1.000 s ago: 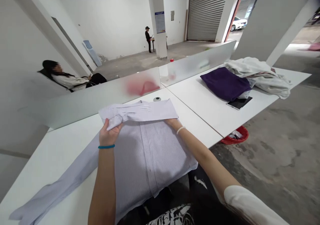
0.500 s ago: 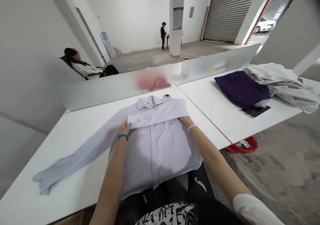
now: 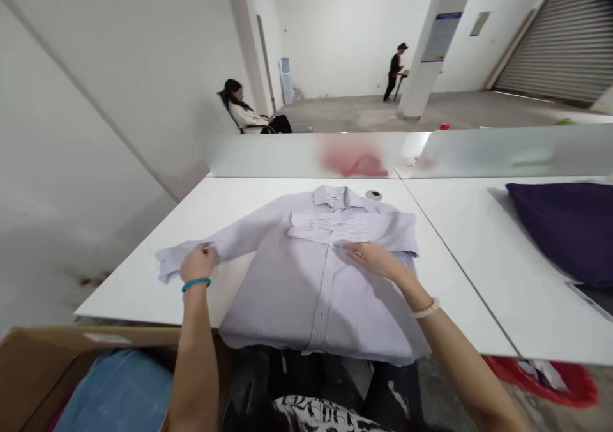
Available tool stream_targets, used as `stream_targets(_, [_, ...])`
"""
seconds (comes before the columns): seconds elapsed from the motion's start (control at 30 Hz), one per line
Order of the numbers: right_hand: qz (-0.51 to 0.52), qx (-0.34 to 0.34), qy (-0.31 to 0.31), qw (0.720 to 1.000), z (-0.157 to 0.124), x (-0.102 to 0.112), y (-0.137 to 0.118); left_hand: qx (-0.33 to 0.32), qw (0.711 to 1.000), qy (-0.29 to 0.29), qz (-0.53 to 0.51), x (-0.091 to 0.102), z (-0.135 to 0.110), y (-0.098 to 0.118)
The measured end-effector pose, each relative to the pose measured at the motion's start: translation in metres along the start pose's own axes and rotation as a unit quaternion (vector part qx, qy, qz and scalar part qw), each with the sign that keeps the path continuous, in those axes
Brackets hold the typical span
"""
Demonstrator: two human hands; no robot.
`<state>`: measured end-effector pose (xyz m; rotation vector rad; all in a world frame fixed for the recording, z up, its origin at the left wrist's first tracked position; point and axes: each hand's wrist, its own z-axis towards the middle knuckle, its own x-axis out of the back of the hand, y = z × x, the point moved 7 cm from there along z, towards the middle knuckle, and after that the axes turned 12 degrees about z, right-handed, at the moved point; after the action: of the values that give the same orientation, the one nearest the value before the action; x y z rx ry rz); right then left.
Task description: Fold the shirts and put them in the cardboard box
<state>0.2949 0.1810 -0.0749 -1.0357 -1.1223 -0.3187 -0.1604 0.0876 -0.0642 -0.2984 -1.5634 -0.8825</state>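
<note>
A pale lilac striped shirt (image 3: 306,285) lies face up on the white table (image 3: 239,195), collar at the far side, hem hanging over the near edge. Its right sleeve is folded across the chest. My right hand (image 3: 376,259) rests flat on the shirt just below that folded sleeve, fingers stretched out. My left hand (image 3: 197,262), with a blue wristband, is closed on the cuff end of the left sleeve (image 3: 225,243), which stretches out to the left across the table.
A frosted divider (image 3: 306,154) runs along the table's far edge. A purple folded cloth (image 3: 565,227) lies on the adjoining table at right. A cardboard box (image 3: 43,362) with blue cloth sits at lower left, a red basket (image 3: 550,378) under the table. Two people are in the background.
My left hand left the folded right sleeve and moved out left to grasp the other sleeve's cuff. My right hand slid onto the chest. The camera turned left.
</note>
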Motion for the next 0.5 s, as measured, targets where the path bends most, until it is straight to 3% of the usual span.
stream_targets(0.1, [0.008,0.038,-0.007,0.999,0.04,-0.023,-0.034,0.125,0.989,0.051,0.052,0.032,-0.001,-0.073])
stream_targets(0.2, [-0.037,-0.014,0.037,0.999,0.079,-0.05,-0.04,0.189,0.98,0.051,0.025,0.037,0.002,-0.11])
stream_targets(0.27, [-0.066,-0.052,0.073,0.994,0.096,-0.066,-0.034,0.191,0.98,0.045,-0.012,0.032,0.011,-0.117])
stream_targets(0.37, [-0.089,-0.061,0.084,0.991,0.11,-0.083,-0.022,0.158,0.983,0.033,-0.09,0.02,0.03,-0.109])
stream_targets(0.5, [-0.095,-0.037,0.069,0.992,0.113,-0.086,-0.011,0.112,0.97,-0.01,-0.217,0.003,0.046,-0.089])
